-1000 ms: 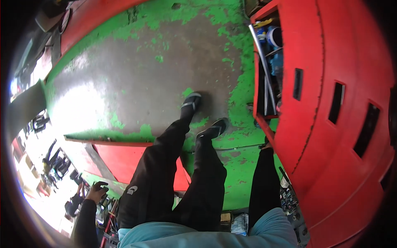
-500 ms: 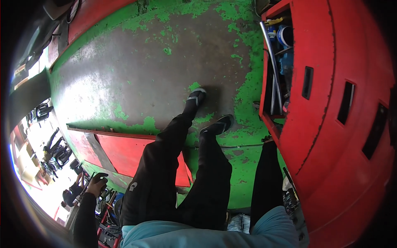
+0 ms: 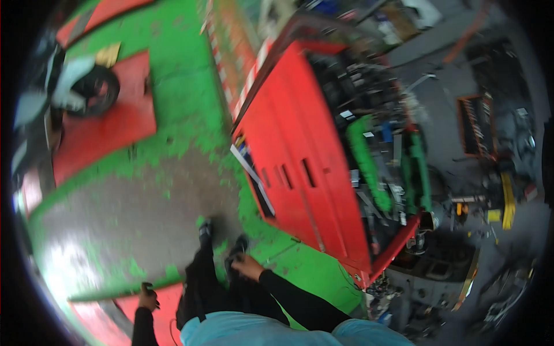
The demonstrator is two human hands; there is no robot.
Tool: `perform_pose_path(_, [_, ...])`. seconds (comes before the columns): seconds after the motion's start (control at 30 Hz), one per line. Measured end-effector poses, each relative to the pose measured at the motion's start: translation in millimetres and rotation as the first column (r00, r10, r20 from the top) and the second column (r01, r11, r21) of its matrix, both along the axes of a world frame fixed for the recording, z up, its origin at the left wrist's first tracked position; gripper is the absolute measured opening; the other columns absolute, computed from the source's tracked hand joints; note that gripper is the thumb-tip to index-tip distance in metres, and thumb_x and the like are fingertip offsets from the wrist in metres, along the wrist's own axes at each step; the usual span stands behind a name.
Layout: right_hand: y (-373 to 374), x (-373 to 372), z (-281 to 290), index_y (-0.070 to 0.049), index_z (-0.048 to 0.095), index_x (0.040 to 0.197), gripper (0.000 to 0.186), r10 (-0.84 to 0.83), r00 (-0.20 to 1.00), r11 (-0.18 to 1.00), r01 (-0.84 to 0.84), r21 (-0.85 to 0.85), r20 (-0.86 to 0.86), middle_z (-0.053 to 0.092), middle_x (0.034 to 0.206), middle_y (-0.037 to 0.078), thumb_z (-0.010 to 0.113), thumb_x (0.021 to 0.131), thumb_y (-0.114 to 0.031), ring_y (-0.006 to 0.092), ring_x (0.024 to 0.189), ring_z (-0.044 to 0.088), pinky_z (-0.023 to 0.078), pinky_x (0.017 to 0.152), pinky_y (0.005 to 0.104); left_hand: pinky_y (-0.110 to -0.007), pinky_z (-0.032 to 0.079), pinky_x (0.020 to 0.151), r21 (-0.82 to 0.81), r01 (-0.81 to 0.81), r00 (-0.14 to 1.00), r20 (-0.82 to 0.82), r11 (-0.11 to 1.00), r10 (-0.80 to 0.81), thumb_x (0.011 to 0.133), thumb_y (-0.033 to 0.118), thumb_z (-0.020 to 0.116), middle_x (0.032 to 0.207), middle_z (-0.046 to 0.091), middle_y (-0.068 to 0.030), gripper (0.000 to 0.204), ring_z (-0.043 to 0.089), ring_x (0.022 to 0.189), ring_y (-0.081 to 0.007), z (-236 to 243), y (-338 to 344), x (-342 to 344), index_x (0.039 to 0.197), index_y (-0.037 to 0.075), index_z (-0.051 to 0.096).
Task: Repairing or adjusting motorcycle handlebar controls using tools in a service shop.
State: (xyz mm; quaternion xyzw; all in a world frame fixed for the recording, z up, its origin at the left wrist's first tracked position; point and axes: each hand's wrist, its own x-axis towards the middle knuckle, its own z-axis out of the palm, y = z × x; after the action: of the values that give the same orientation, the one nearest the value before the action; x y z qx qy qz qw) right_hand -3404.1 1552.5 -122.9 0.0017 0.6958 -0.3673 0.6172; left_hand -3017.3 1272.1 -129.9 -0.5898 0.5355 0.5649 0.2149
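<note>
A workshop floor [image 3: 190,109] of worn green paint carries a red tool cabinet [image 3: 300,167] at two o'clock. The left hand [image 3: 148,298], at seven o'clock, clenches a small dark tool [image 3: 146,286]. The right hand [image 3: 247,266] hangs low by the knee; whether it grasps anything cannot be told. Approaching the cabinet, steady footing and a firm hold on the tool seem wise.

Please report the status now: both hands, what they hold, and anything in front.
Left hand low at the side, closed on a small dark object. Right hand forward, contents unclear in blur. Red tool cabinet ahead right, one drawer open.
</note>
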Motion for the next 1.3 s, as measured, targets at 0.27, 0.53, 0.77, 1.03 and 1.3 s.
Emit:
perform_pose_path(0.27, [-49,-85,292,-0.008,0.043,0.139,0.050,-0.138,0.945,0.920,0.011,-0.391,-0.297,0.061,0.104,0.009,0.064,0.094,-0.018,0.0156,0.090,0.058,0.050,0.075,0.0305,-0.035,0.044,0.033,-0.079,0.143,0.863,-0.479,0.987,-0.163,0.090,0.008,0.060,0.067,0.057,-0.0115,0.028,0.053,0.040,-0.0200,92,-84,-243,0.117,0.005,0.051])
perform_pose_path(0.53, [69,-144,444,0.000,0.037,0.134,0.054,-0.686,0.696,0.523,0.269,-0.809,-0.212,0.065,0.111,0.026,0.058,0.087,-0.017,0.0123,0.049,0.055,0.042,0.040,0.0224,-0.030,0.051,0.052,-0.002,0.268,0.551,-0.820,0.964,-0.155,0.102,0.025,0.047,0.094,0.064,-0.0131,0.032,0.064,0.059,-0.0215,269,-42,-434,0.127,0.005,0.049])
perform_pose_path(0.77, [148,-161,427,0.002,0.037,0.136,0.058,-0.767,0.641,0.289,0.357,-0.888,0.009,0.066,0.100,0.025,0.051,0.084,-0.020,0.0131,0.043,0.053,0.041,0.037,0.0226,-0.036,0.057,0.081,0.027,0.737,0.222,-0.953,0.675,-0.204,0.096,0.006,0.052,0.116,0.060,-0.0156,0.045,0.068,0.092,-0.0276,398,80,-554,0.140,0.006,0.039])
perform_pose_path(1.03, [196,-213,403,0.003,0.044,0.130,0.040,-0.782,0.618,0.413,0.416,-0.810,-0.081,0.069,0.098,0.024,0.046,0.092,-0.010,0.0116,0.041,0.049,0.038,0.036,0.0234,-0.040,0.059,0.081,0.030,0.938,0.164,-0.915,0.345,-0.368,0.100,0.011,0.053,0.127,0.059,-0.0173,0.040,0.067,0.106,-0.0314,432,169,-665,0.139,0.007,0.043])
perform_pose_path(1.3, [212,-273,380,-0.004,0.046,0.130,0.037,-0.854,0.475,0.174,0.645,-0.744,0.211,0.067,0.105,0.017,0.043,0.094,-0.010,0.0109,0.055,0.048,0.043,0.048,0.0289,-0.038,0.058,0.078,-0.012,0.954,0.128,-0.888,0.301,-0.441,0.099,0.006,0.050,0.114,0.061,-0.0112,0.036,0.068,0.098,-0.0271,414,211,-733,0.134,0.002,0.046])
